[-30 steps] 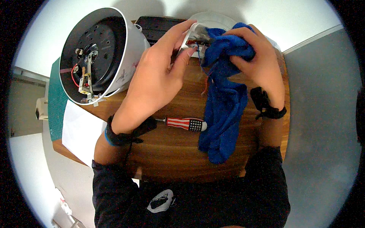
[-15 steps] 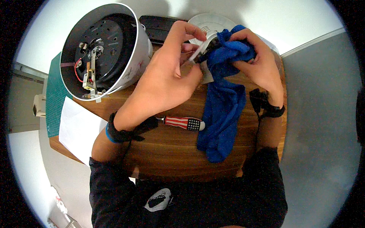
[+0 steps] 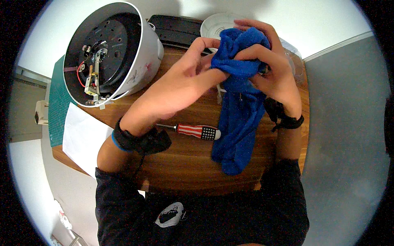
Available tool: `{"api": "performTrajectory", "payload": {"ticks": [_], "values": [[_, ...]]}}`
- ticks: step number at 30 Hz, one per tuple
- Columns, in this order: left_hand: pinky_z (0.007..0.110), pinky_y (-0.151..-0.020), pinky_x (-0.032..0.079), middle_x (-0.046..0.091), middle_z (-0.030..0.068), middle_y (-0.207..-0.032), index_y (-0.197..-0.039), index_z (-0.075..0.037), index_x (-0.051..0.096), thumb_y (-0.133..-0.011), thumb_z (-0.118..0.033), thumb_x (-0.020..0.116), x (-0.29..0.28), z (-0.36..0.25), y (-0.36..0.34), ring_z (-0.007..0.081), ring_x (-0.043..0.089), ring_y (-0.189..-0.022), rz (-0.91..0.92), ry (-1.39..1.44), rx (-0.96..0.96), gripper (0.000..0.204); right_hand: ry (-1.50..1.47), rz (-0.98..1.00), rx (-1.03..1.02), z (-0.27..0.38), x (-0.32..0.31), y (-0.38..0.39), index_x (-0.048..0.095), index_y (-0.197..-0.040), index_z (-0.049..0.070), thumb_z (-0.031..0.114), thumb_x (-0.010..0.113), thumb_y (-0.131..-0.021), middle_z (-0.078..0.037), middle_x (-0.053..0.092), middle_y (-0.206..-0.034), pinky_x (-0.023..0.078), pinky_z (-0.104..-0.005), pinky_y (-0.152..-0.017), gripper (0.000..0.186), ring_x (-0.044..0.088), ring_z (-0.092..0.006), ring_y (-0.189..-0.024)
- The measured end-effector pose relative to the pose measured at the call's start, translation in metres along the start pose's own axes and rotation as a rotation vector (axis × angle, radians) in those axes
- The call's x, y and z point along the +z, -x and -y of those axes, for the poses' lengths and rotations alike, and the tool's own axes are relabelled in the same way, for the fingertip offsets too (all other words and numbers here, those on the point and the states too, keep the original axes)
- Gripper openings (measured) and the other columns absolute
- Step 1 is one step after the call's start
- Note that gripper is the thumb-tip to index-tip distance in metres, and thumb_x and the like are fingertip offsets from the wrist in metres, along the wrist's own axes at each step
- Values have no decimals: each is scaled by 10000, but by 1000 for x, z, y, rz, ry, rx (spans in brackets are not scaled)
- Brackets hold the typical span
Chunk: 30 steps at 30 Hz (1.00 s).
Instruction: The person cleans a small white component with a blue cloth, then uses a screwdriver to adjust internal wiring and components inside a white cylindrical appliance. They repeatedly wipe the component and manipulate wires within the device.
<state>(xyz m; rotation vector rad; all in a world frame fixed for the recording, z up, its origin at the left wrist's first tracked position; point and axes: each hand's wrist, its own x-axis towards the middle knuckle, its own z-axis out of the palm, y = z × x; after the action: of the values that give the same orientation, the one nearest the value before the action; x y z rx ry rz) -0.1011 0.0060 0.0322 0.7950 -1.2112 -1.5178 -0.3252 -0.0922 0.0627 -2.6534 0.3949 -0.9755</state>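
Note:
Both my hands are raised over a small wooden table (image 3: 184,164) and close around a blue cloth (image 3: 240,110), whose long end hangs down onto the wood. My left hand (image 3: 180,88) presses into the bunched top of the cloth from the left. My right hand (image 3: 273,69) wraps the bunch from the right and above. Whatever lies inside the cloth is hidden. A screwdriver (image 3: 197,131) with a red, white and blue striped handle lies on the table under my left forearm.
A white round appliance (image 3: 113,51) lies tipped at the back left, its open underside showing wires and metal parts. A black flat object (image 3: 178,30) and a white round lid (image 3: 219,24) sit behind my hands. White paper (image 3: 84,137) and a green mat (image 3: 57,98) hang off the left edge.
A small metal part was visible between my fingers earlier; the blue cloth now covers it. Both hands have closed in around the bunched cloth.

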Motion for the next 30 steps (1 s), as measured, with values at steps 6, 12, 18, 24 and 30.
{"api": "performTrajectory", "payload": {"ticks": [6, 12, 18, 24, 30], "values": [[278, -923, 534, 626, 106, -1436, -1567, -105, 337, -1045, -55, 672, 2, -12, 0, 135, 637, -1138, -34, -102, 151, 622, 23, -122, 216, -2, 2, 3, 699, -1139, 139, -101, 673, -675, -169, 606, -1329, 480, -446, -1109, 523, 588, -407, -1307], [292, -1027, 525, 496, 144, -1613, -1621, -119, 293, -999, 0, 718, 0, -10, -7, 187, 586, -1312, -145, -136, 393, 763, 115, -200, 367, 7, -1, 0, 676, -1168, 141, -85, 702, -695, -154, 628, -1176, 509, -444, -1014, 525, 617, -400, -1196], [376, -1197, 431, 482, 164, -1633, -1695, -102, 237, -996, 64, 651, 6, -1, -5, 254, 505, -1461, -117, -260, 385, 829, -139, -74, 298, 26, 19, 1, 664, -1192, 121, -46, 735, -734, -141, 661, -1099, 529, -446, -981, 492, 658, -415, -1108], [381, -1213, 402, 394, 160, -1693, -1694, -85, 240, -999, 95, 605, 7, -14, 0, 241, 469, -1490, -29, -161, 325, 805, -50, -275, 442, 9, 4, 6, 657, -1243, 123, -78, 716, -759, -97, 708, -1099, 547, -351, -967, 527, 701, -238, -1083], [374, -1220, 387, 403, 159, -1686, -1686, -63, 258, -996, 89, 615, 15, -9, 3, 238, 446, -1509, -44, -129, 329, 791, 25, -380, 401, 0, 13, 5, 604, -1340, 65, -49, 722, -843, -148, 664, -1268, 505, -386, -1074, 524, 654, -294, -1230]]}}
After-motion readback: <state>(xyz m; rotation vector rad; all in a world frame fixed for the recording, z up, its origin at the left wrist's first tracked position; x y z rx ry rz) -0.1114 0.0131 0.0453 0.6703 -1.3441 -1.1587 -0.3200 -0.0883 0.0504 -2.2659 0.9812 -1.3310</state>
